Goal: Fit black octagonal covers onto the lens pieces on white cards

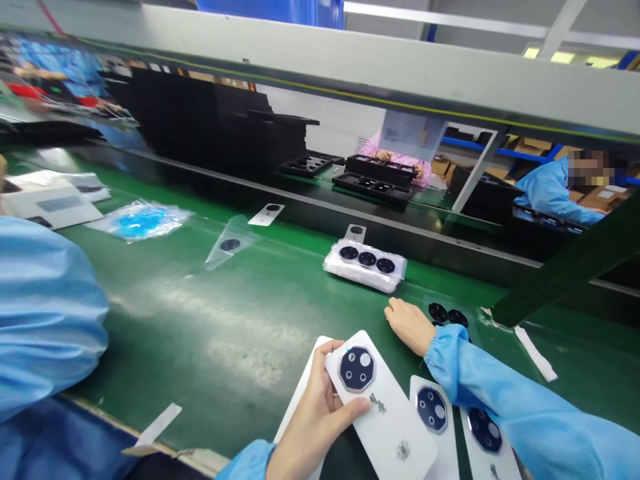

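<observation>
My left hand (320,403) grips a white phone (385,417) by its edge, thumb across the back. An octagonal dark camera area and black markings show on that back; I cannot tell whether it is a whole phone or only a cover. Beneath lies another white panel (300,393). My right hand (409,325) is low over the green table, back upward, its fingers bent down and mostly hidden. Beside its wrist is a clear sheet with round black pieces (447,313). More white phones (434,417) lie under and beside my right forearm.
Ahead sits a wrapped stack with black discs (367,260). Clear film (231,245) and a blue-filled plastic bag (140,220) lie left. A green post (565,267) rises right. Another person's blue sleeve (45,313) is at left; co-workers sit beyond the overhead beam (320,57).
</observation>
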The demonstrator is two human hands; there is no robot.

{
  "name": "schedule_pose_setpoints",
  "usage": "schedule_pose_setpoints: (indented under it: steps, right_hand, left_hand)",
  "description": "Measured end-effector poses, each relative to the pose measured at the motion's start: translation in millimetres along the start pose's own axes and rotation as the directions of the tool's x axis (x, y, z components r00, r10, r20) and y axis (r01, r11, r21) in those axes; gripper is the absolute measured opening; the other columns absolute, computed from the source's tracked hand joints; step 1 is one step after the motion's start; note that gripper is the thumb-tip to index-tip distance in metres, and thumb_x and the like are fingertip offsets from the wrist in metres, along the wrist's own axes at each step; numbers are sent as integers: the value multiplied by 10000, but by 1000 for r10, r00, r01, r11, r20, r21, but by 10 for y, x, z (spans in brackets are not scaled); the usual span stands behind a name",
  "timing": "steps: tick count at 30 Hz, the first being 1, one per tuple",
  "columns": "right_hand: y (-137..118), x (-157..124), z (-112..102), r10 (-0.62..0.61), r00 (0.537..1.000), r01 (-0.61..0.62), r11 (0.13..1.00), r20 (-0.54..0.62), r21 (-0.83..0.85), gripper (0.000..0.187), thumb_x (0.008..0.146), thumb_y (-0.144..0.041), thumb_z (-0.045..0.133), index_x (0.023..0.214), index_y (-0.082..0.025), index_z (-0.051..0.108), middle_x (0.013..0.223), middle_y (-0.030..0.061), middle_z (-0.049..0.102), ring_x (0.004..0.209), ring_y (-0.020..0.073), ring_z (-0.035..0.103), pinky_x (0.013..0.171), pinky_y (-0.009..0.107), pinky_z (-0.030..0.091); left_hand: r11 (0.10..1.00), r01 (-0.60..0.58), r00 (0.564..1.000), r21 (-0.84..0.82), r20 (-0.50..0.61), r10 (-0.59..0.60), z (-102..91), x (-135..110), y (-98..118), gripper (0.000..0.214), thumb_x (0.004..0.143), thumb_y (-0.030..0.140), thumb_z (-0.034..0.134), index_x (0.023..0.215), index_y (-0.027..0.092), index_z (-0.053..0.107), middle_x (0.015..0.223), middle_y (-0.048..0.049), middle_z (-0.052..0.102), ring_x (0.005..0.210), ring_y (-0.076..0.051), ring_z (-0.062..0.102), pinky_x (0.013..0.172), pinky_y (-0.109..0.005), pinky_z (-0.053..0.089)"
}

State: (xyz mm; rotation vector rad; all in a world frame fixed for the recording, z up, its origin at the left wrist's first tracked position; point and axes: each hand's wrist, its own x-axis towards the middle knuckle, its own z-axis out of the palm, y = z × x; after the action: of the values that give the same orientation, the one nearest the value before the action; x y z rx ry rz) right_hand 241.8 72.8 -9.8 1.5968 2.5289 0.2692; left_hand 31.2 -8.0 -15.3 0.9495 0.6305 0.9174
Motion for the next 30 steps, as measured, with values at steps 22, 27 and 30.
schedule_pose_setpoints:
  steps: [22, 27, 30]
  right_hand:
    - [-11, -109, -95, 130, 989, -140, 980, 75, 141, 156, 859, -167, 530, 1015, -161, 525, 998, 81, 505, 841, 185, 603, 706, 301, 514]
    - [14, -127, -132, 121, 988, -137, 973, 94, 184, 244, 849, -185, 535, 1091, -163, 515, 1060, 92, 481, 834, 182, 605, 684, 305, 523]
    - [12, -128, -154, 112, 988, -131, 971, 105, 199, 415, 832, -183, 545, 1232, -165, 440, 1068, 95, 501, 880, 213, 605, 677, 317, 525]
  left_hand:
    - [992, -9, 1000, -125, -21, 6, 38, -55, 46, 619, 667, 260, 750, 1061, 265, 273, 893, 28, 530, 789, -135, 559, 683, -265, 458]
    - [991, -8, 1000, -135, -29, 4, 33, -56, 33, 615, 657, 252, 755, 1058, 264, 288, 892, 27, 529, 792, -137, 558, 699, -273, 455]
    - [990, -17, 1000, -139, -28, 13, 33, -61, 17, 610, 659, 243, 754, 1056, 260, 291, 883, 28, 533, 787, -132, 553, 694, -265, 452]
